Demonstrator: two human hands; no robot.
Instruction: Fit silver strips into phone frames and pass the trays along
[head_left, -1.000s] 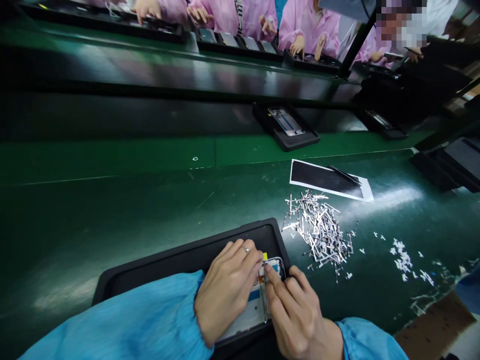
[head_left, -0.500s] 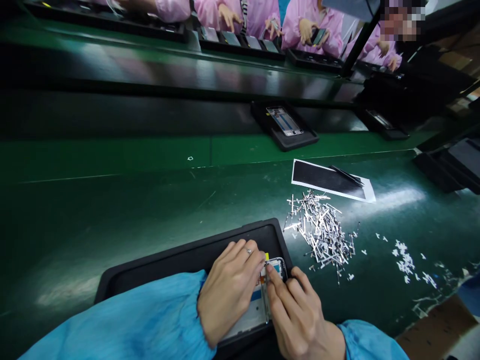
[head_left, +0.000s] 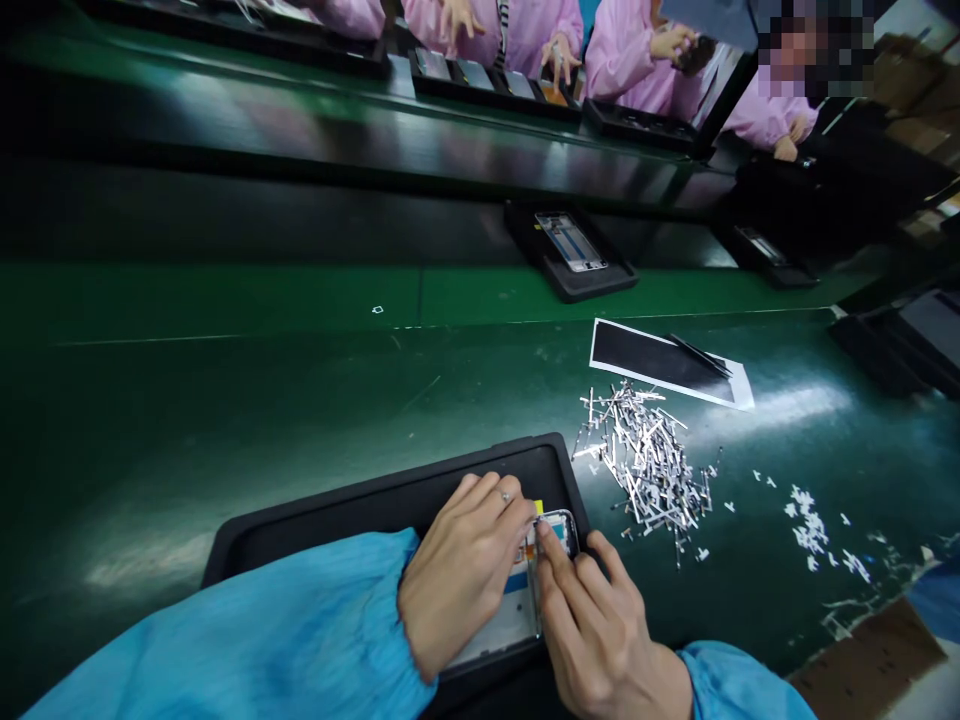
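Note:
An open phone frame [head_left: 504,622] with silver edges and blue and white inner parts lies in a black tray [head_left: 315,506]. My left hand [head_left: 469,570] is curled over the frame's left part, its fingertips near the upper edge by a small yellow tab [head_left: 538,507]. On the other side, my right hand [head_left: 592,630] grips the frame's right edge, with the index fingertip pressed close to the left fingertips. Any small part between the fingertips is hidden. Both thumbs are mostly covered.
Right of the tray lies a pile of thin metal strips [head_left: 649,460], with small white bits [head_left: 810,525] farther right. Tweezers [head_left: 701,355] rest on a black sheet with white edges [head_left: 637,355]. Another tray [head_left: 600,285] holds a phone frame. Co-workers in pink sleeves [head_left: 622,60] work across the line.
My hands stay at nearly the same place on the frame; the view shifts slightly. Across the line, a co-worker's hands have moved up and right, and another's hand reaches over a tray.

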